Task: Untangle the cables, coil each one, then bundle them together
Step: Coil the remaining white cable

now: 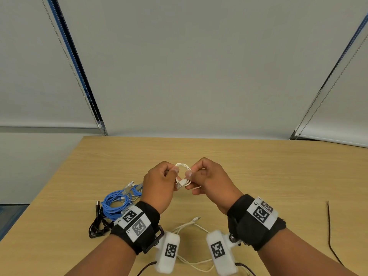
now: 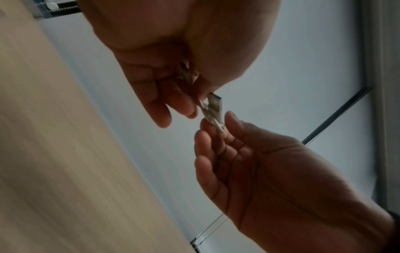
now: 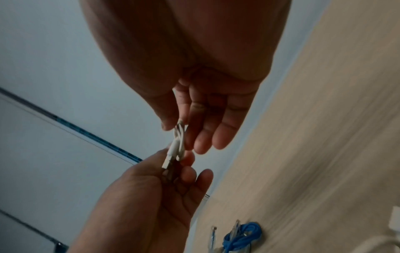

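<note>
A small coil of white cable (image 1: pixel 183 174) hangs above the table's middle, held between both hands. My left hand (image 1: pixel 169 174) pinches its left side, and the metal USB plug (image 1: pixel 179 185) sticks out below the thumb. My right hand (image 1: pixel 191 174) pinches the coil's right side between thumb and forefinger. The right wrist view shows the white cable (image 3: pixel 179 140) running from the right hand (image 3: pixel 179 125) down into the left hand (image 3: pixel 173 164). In the left wrist view the USB plug (image 2: pixel 213 109) pokes out between left hand (image 2: pixel 194 95) and right hand (image 2: pixel 216 126).
A blue cable (image 1: pixel 117 202) lies tangled with a black cable (image 1: pixel 97 224) on the wooden table (image 1: pixel 258 166), left of my left wrist. Another loose white cable (image 1: pixel 191 224) lies near the front edge between my forearms. A thin dark cord (image 1: pixel 329 232) runs along the right.
</note>
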`<state>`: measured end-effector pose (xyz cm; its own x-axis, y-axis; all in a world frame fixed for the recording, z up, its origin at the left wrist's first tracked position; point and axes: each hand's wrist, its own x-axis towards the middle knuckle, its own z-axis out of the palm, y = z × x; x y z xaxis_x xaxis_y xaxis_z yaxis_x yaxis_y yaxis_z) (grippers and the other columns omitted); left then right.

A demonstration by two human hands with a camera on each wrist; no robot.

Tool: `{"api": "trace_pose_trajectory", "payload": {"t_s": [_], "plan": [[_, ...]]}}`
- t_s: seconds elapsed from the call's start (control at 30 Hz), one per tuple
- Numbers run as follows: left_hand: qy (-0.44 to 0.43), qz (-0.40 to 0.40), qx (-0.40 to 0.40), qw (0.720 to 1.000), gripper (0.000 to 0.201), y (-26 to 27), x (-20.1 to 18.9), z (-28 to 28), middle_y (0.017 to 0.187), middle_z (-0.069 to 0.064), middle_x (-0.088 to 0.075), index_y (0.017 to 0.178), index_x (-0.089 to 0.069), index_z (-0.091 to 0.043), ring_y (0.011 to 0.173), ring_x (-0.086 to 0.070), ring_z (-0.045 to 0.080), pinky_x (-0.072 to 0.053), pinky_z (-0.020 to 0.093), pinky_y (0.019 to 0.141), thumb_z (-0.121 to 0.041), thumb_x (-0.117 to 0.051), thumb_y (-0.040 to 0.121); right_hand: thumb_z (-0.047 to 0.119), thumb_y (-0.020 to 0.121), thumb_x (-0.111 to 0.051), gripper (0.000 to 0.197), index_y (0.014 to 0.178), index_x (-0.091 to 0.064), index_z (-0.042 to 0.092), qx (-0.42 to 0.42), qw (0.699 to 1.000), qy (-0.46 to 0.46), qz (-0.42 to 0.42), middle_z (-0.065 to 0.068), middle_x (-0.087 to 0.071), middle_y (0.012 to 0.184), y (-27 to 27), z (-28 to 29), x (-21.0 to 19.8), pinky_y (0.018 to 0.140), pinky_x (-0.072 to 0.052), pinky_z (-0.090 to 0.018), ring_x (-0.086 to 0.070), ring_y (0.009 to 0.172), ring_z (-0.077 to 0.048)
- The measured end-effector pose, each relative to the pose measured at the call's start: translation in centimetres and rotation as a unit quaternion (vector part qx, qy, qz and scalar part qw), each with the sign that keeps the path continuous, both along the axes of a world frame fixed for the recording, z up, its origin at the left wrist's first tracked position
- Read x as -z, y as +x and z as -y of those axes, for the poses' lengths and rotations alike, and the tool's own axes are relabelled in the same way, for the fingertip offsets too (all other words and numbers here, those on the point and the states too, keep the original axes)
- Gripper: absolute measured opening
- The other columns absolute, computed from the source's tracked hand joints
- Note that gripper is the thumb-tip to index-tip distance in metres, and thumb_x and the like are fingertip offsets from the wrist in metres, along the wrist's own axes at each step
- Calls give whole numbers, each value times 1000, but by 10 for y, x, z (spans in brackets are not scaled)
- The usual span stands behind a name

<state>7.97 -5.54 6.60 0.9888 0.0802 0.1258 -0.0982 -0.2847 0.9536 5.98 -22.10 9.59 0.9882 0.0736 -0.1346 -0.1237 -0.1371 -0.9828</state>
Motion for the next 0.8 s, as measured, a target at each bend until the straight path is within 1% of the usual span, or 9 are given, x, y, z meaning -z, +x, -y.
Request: {"api": "trace_pose_trajectory", "payload": {"t_s": [0.07, 0.13, 0.23, 0.37, 0.47, 0.57, 0.67, 0.73, 0.8], "plan": [[3, -8, 8, 1000, 18, 1, -2, -1, 74, -1, -69, 80, -73, -24, 67, -68, 19, -61, 44, 68, -24, -64, 95, 21, 93, -70, 13, 90, -59, 14, 7, 995, -90, 50, -9, -75, 84, 1, 2, -2, 68, -58, -35, -74, 75, -19], [-1, -40, 19, 999, 14, 5, -4, -5, 87, -2, -68, 82, -77, -23, 78, -68, 21, -61, 43, 73, -26, -69, 92, 22, 94, -69, 13, 86, -59, 19, 6, 977, -189, 99, -1, -74, 77, 4, 8, -3, 66, -56, -33, -70, 71, -14], [-63, -121, 60, 989, 16, 8, -6, -8, 67, -5, -66, 78, -81, -19, 64, -61, 14, -59, 31, 64, -19, -71, 91, 24, 95, -66, 16, 83, -56, 26, -14, 948, -280, 149, 6, -68, 71, 6, 13, -2, 60, -49, -28, -61, 64, -6], [-210, -238, 86, 944, 9, 8, -8, -13, 62, 2, -59, 86, -81, -7, 53, -55, 10, -52, 24, 52, -12, -73, 89, 27, 96, -62, 16, 85, -51, 29, -35, 918, -346, 192, 5, -62, 68, 3, 11, 0, 62, -51, -41, -57, 63, -14], [-320, -301, 95, 893, 12, 8, -8, -15, 64, 5, -64, 94, -79, -1, 54, -59, 12, -56, 24, 51, -8, -72, 88, 28, 97, -61, 15, 87, -50, 29, -39, 909, -360, 206, 4, -61, 68, 2, 10, 0, 62, -52, -45, -56, 62, -17], [-387, -310, 115, 861, 24, 6, -8, -16, 74, 11, -68, 110, -70, 5, 62, -67, 16, -61, 28, 60, 0, -66, 87, 27, 97, -61, 12, 89, -52, 25, -33, 915, -349, 197, 2, -64, 71, 3, 12, 0, 64, -52, -45, -59, 66, -20], [-415, -301, 164, 843, 34, 3, -7, -16, 75, 12, -67, 112, -70, 5, 66, -69, 16, -62, 28, 64, 1, -69, 78, 25, 96, -63, 11, 90, -55, 22, -35, 927, -329, 178, 1, -67, 74, 4, 12, 1, 64, -52, -41, -62, 68, -20], [-429, -292, 175, 837, 32, 2, -7, -15, 72, 11, -67, 108, -72, 5, 64, -69, 15, -62, 27, 62, 0, -70, 76, 23, 95, -65, 11, 89, -57, 22, -39, 942, -295, 157, 2, -68, 74, 5, 11, 2, 61, -49, -28, -62, 67, -13], [-418, -275, 168, 849, 26, 2, -7, -15, 71, 9, -66, 103, -73, 2, 61, -66, 14, -61, 25, 58, -2, -72, 77, 21, 95, -67, 11, 88, -59, 21, -44, 961, -242, 124, 1, -70, 74, 6, 9, 1, 62, -49, -22, -66, 67, -10]]}}
